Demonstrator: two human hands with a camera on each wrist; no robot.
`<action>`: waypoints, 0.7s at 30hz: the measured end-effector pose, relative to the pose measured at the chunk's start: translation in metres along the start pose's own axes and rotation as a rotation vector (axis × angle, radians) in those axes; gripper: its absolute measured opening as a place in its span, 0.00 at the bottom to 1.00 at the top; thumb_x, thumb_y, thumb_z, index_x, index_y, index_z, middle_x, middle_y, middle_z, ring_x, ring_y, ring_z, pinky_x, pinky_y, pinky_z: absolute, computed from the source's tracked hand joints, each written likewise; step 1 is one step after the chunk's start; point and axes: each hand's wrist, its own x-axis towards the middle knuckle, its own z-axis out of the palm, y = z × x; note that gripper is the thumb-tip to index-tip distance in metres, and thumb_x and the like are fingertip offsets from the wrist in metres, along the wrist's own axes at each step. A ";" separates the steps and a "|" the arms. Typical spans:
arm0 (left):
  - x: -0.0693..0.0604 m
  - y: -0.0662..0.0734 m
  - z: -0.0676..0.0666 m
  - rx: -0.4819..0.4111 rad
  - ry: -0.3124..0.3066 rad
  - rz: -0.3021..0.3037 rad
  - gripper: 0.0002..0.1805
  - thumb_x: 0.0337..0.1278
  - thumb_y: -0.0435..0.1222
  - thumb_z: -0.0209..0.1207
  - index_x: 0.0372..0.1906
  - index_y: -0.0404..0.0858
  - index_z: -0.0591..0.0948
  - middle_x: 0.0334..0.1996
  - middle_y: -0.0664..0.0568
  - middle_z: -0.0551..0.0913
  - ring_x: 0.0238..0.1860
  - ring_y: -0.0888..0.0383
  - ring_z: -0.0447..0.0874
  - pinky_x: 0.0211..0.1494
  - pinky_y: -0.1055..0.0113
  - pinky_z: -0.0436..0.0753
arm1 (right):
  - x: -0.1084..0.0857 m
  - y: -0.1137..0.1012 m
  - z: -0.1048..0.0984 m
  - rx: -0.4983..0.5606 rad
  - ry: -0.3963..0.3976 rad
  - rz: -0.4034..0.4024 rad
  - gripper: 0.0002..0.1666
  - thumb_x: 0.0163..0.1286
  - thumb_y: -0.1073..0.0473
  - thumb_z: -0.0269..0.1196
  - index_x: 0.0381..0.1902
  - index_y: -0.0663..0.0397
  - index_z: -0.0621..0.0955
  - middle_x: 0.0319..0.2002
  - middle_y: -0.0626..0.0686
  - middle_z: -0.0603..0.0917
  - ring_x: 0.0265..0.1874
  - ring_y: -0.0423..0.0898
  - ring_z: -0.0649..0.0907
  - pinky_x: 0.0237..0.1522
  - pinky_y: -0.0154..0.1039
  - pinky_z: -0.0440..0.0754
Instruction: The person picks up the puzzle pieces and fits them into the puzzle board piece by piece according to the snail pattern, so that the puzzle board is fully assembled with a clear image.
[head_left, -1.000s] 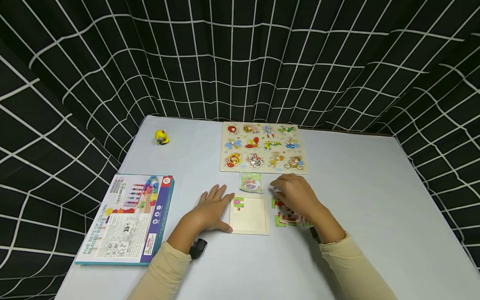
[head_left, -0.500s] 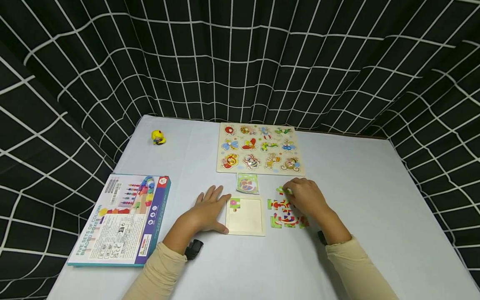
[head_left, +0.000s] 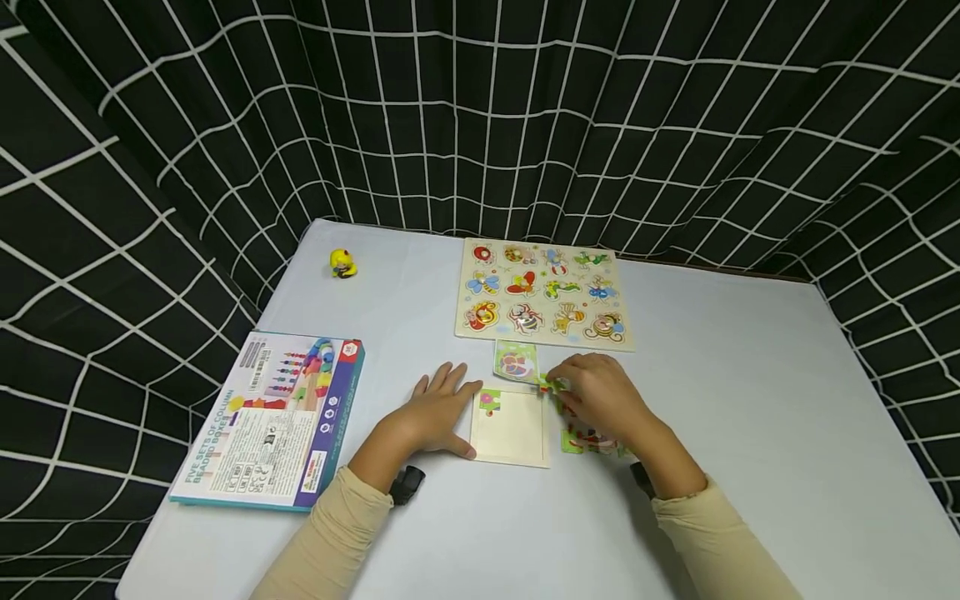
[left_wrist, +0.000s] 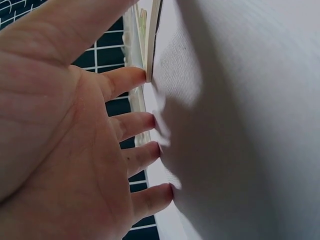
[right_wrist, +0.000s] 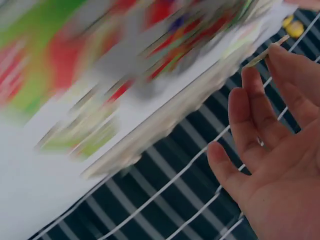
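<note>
A square wooden tray lies in front of the person, with one green and pink puzzle piece in its upper left corner. My left hand is spread, thumb and index finger touching the tray's left edge; the left wrist view shows a fingertip against that edge. Just beyond the tray's upper right corner, my right hand pinches a small puzzle piece. That piece appears edge-on in the right wrist view. Loose pieces lie partly hidden under the right hand.
A small picture card lies behind the tray. Farther back is a wooden insect board. The beaded-boxes package lies at the left, and a yellow toy figure stands at the back left.
My right hand has taken hold of a piece from the loose group and moved left with it toward the tray's upper right corner. My left hand stays at the tray. The head view has shifted slightly.
</note>
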 end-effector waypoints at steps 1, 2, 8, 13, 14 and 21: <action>0.001 0.000 0.000 0.004 -0.001 0.003 0.58 0.40 0.54 0.73 0.76 0.43 0.57 0.78 0.41 0.43 0.78 0.42 0.34 0.75 0.40 0.43 | 0.002 -0.006 0.001 -0.002 0.001 -0.035 0.15 0.53 0.62 0.74 0.40 0.50 0.87 0.42 0.51 0.87 0.47 0.52 0.84 0.56 0.55 0.75; 0.001 0.001 0.000 0.007 -0.003 0.003 0.58 0.40 0.55 0.73 0.76 0.43 0.57 0.78 0.41 0.43 0.78 0.42 0.34 0.75 0.40 0.43 | 0.004 -0.012 0.003 -0.002 -0.002 -0.065 0.14 0.54 0.62 0.74 0.40 0.50 0.87 0.41 0.51 0.87 0.46 0.52 0.84 0.55 0.54 0.76; 0.000 0.002 -0.001 0.018 -0.006 0.003 0.57 0.41 0.55 0.73 0.76 0.42 0.57 0.77 0.41 0.44 0.77 0.42 0.36 0.75 0.41 0.45 | 0.013 -0.036 0.016 0.007 -0.048 -0.121 0.12 0.56 0.59 0.73 0.40 0.46 0.88 0.40 0.48 0.87 0.44 0.49 0.83 0.56 0.51 0.75; -0.001 0.003 -0.003 0.023 -0.002 0.004 0.56 0.41 0.55 0.72 0.75 0.42 0.58 0.77 0.41 0.45 0.77 0.41 0.37 0.74 0.40 0.46 | 0.016 -0.041 0.020 -0.009 -0.070 -0.096 0.11 0.57 0.59 0.73 0.40 0.44 0.88 0.40 0.48 0.86 0.45 0.49 0.82 0.57 0.50 0.73; -0.001 0.003 -0.004 0.024 -0.002 0.003 0.56 0.41 0.55 0.72 0.75 0.42 0.57 0.77 0.41 0.45 0.77 0.41 0.36 0.74 0.40 0.46 | 0.016 -0.041 0.021 -0.016 -0.071 -0.092 0.11 0.57 0.59 0.72 0.40 0.44 0.88 0.40 0.48 0.86 0.44 0.49 0.82 0.57 0.50 0.73; -0.001 0.002 -0.003 0.021 -0.008 -0.001 0.56 0.42 0.55 0.72 0.76 0.43 0.57 0.77 0.41 0.44 0.77 0.42 0.36 0.75 0.41 0.45 | 0.017 -0.043 0.024 -0.048 -0.058 -0.082 0.11 0.56 0.59 0.73 0.39 0.44 0.88 0.40 0.49 0.86 0.45 0.50 0.81 0.58 0.50 0.72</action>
